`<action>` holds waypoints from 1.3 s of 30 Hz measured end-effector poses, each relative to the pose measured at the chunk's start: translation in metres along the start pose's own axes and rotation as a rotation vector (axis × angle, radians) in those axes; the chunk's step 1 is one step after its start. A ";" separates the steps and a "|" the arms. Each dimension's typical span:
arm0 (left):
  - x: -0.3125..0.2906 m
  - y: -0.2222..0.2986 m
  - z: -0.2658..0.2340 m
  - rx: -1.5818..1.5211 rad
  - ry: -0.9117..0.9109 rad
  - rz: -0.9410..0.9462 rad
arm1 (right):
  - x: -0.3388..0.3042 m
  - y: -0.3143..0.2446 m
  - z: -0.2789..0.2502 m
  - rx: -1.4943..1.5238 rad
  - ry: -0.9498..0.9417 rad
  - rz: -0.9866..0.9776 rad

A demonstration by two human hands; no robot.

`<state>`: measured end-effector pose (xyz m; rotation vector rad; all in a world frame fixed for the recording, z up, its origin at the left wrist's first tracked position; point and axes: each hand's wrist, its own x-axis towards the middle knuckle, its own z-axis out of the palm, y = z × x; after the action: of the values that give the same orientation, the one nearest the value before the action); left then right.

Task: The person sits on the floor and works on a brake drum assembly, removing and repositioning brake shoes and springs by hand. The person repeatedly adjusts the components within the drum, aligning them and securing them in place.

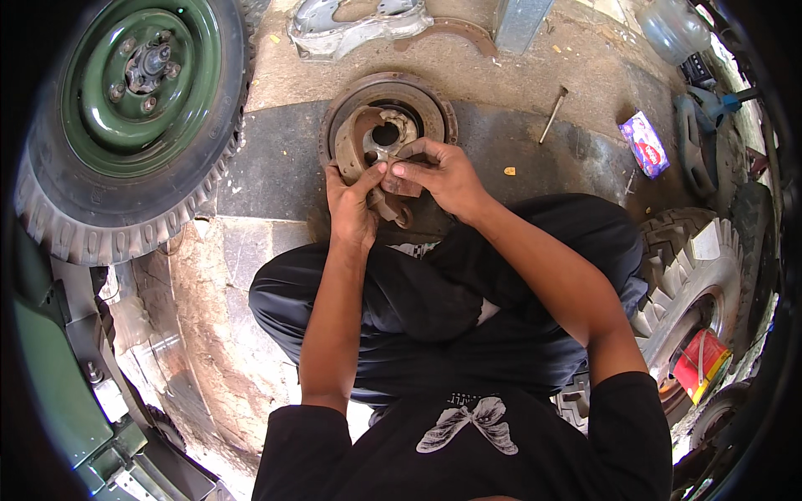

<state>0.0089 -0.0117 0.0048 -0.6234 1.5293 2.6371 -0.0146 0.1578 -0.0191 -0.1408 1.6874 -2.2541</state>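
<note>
Through my head camera I find the curved brown metal band point(347, 149) in the person's two hands, over a round rusty drum point(388, 81) that lies on the floor point(276, 163) just ahead of the folded legs. The left hand point(351, 204) clasps the band, thumb on the near side, other fingers along its outer left edge. The right hand point(444, 174) is at the band's right part, thumb and forefinger bent close together beside the left thumb; I cannot tell exactly what those tips pinch. Beyond the drum I have a silver metal casting point(322, 42), a rusty arc-shaped strip point(468, 32) and a grey post point(520, 25). To my right lie a long bolt point(551, 117) and a purple packet point(644, 144); at my left stands a large green wheel point(96, 125) with its tyre.
</note>
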 end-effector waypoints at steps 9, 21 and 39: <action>-0.001 -0.003 -0.001 -0.077 -0.102 0.017 | 0.000 -0.004 -0.001 -0.030 0.038 0.098; -0.008 0.001 0.006 -0.102 -0.118 -0.008 | 0.006 -0.022 -0.009 0.355 0.103 0.141; -0.013 -0.021 0.004 -0.063 0.005 -0.326 | 0.014 -0.007 -0.003 -0.671 0.204 -0.253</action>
<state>0.0238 0.0048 -0.0064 -0.8065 1.2262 2.4438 -0.0300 0.1576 -0.0152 -0.2965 2.6102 -1.8052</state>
